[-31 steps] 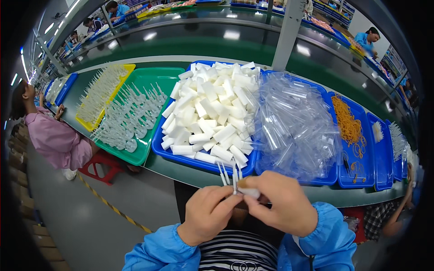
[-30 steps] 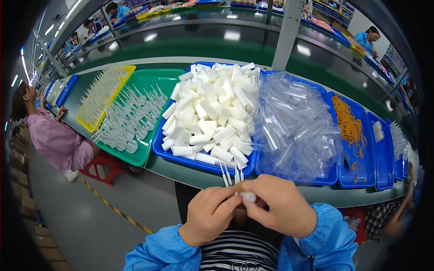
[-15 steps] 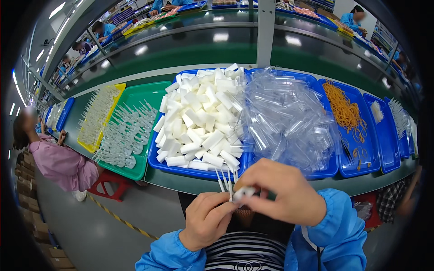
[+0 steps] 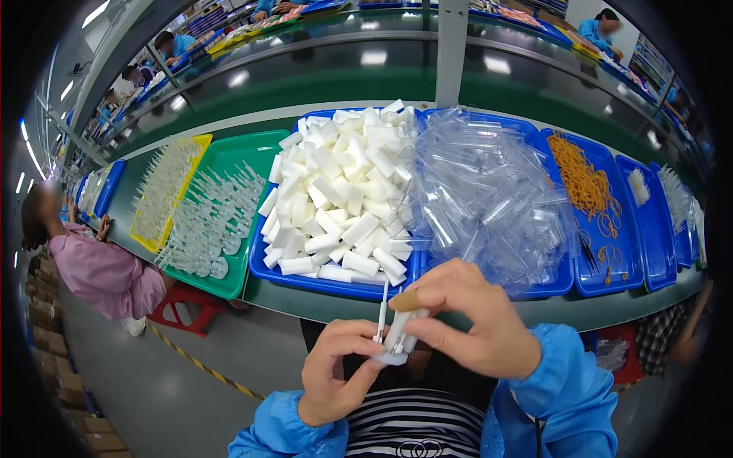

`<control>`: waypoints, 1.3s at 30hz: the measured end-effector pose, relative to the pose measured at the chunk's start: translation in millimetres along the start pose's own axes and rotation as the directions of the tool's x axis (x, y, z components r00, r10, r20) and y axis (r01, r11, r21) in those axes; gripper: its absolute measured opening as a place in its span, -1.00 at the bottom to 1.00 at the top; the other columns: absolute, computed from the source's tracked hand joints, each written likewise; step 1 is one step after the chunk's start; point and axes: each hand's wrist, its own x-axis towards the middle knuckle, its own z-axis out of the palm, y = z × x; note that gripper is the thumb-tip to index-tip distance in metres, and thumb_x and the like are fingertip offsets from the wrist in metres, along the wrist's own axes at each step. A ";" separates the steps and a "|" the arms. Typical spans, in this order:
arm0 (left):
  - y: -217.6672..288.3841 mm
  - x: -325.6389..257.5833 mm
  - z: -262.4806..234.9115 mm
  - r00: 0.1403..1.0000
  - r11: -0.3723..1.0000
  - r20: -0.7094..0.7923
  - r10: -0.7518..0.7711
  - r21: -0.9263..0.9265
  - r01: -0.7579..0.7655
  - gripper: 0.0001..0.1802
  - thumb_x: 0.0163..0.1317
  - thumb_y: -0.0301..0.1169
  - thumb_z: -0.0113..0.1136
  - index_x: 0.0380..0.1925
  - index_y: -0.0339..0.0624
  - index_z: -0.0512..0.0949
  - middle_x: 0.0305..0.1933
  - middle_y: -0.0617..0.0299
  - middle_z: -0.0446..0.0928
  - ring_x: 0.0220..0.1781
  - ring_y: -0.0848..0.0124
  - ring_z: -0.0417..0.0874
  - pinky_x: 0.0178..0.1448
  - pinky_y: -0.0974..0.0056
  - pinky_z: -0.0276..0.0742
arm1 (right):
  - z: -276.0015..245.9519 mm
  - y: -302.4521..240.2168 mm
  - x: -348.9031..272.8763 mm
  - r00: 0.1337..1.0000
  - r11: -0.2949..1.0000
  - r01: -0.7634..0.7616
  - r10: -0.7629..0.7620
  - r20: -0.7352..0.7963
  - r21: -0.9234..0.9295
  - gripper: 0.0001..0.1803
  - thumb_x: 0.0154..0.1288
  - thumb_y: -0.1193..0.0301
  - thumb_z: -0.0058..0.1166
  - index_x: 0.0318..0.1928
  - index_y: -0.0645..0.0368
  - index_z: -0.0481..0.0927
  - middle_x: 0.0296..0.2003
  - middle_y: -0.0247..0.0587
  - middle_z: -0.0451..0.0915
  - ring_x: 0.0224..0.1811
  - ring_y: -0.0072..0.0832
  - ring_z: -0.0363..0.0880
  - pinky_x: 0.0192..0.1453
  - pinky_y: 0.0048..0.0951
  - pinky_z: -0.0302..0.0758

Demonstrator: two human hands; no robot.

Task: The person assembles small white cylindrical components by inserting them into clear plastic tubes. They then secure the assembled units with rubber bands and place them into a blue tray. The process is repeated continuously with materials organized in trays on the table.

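White pc [image 4: 400, 328] in R hand [image 4: 479, 324] pinch

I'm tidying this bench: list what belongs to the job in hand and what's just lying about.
Likely belonging:
slender white stemmed plastic piece, between left hand and right hand
translucent stemmed plastic pieces, in green plastic tray
white foam-like cylinders, heaped

Not in hand, perhaps just lying about:
thin orange rubber-like loops
clear plastic sleeves
brown cardboard boxes

On your left: one person in a pink top [image 4: 107, 275], a red stool [image 4: 200, 297], a strip of yellow-and-black floor tape [image 4: 206, 366] and stacked cardboard boxes [image 4: 65, 359]. Far side, ahead of you: one grey upright post [image 4: 452, 53], one long glossy dark bench [image 4: 336, 65] and, to the right, a co-worker in blue [image 4: 594, 33].
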 end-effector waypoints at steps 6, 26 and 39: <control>-11.7 -9.6 -1.2 0.977 0.974 -0.038 0.210 0.090 -0.206 -0.55 0.01 -0.73 0.38 -0.09 -0.17 0.52 0.04 -0.04 0.61 -0.01 0.16 0.64 0.09 0.14 0.56 | 28.8 11.9 -12.0 0.970 0.966 0.240 -0.243 -0.027 -0.097 -0.68 0.25 0.45 0.30 0.03 0.09 0.70 -0.01 -0.29 0.68 0.12 -0.28 0.56 0.33 -0.04 0.29; -50.4 -1.7 -23.1 0.949 0.890 -0.141 0.281 0.407 -0.203 -0.59 -0.01 -0.79 0.36 -0.16 -0.18 0.55 -0.10 0.08 0.57 -0.13 0.23 0.59 -0.02 0.24 0.52 | 22.4 32.4 125.8 0.864 0.362 0.497 -0.293 0.409 -0.789 -0.78 0.06 0.46 0.26 -0.21 0.11 0.63 -0.31 -0.33 0.60 -0.12 -0.38 0.55 0.00 -0.35 0.42; -28.5 14.2 -16.9 0.941 0.772 -0.005 0.338 0.573 -0.274 -0.58 -0.11 -0.70 0.44 -0.20 -0.19 0.58 -0.15 0.08 0.59 -0.20 0.13 0.61 -0.17 0.18 0.53 | 35.5 -22.9 48.6 0.976 0.965 0.149 -0.109 0.186 -0.217 -0.70 0.25 0.42 0.28 -0.03 0.20 0.56 -0.35 -0.11 0.57 -0.34 -0.13 0.63 -0.32 -0.28 0.55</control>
